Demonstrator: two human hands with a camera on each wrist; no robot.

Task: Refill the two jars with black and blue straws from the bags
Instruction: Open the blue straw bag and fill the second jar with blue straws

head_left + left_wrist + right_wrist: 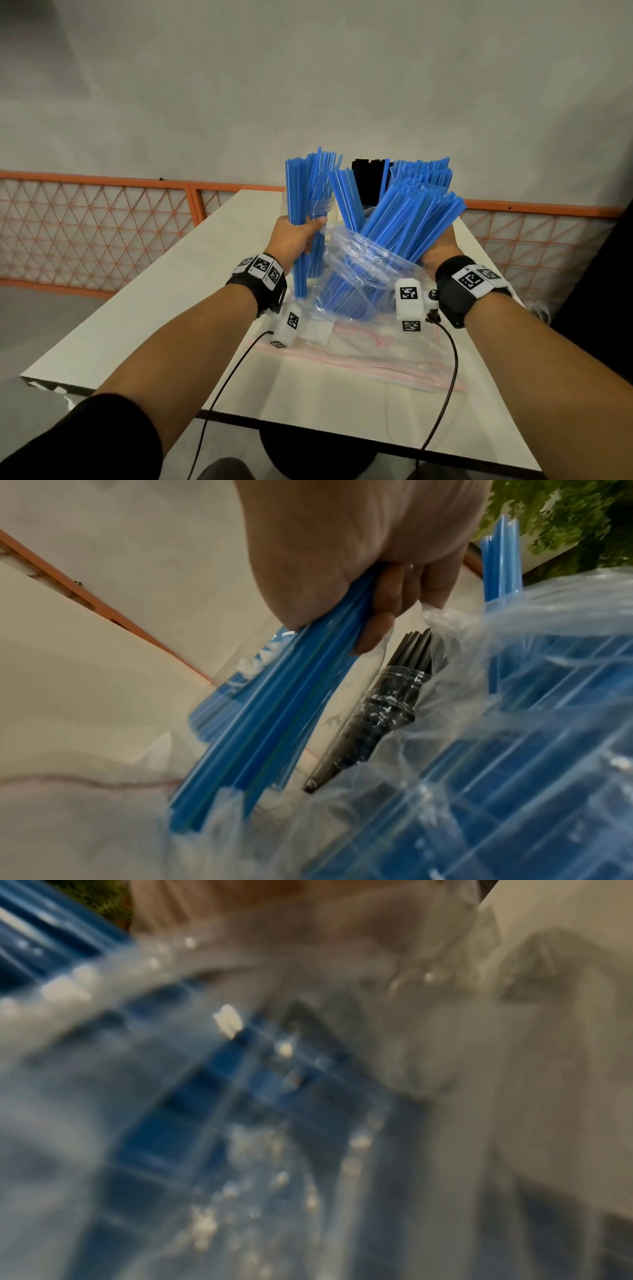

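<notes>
My left hand (299,236) grips a bundle of blue straws (310,192) and holds it upright over the table; the left wrist view shows its fingers (380,626) curled round the bundle (274,710). My right hand (436,248) holds a crumpled clear bag (363,274) from below, with many blue straws (411,219) fanning out of its mouth. Its fingers are hidden behind them. Behind the bag stands a clear jar (387,710) of black straws (368,181). More blue straws (424,171) rise at the back right; what holds them is hidden. The right wrist view is a blur of plastic and blue straws (192,1123).
A flat clear zip bag with a pink seal (394,359) lies on the white table (171,308) near me. Wrist-camera cables (452,377) trail over the front edge. An orange mesh fence (102,222) runs behind the table.
</notes>
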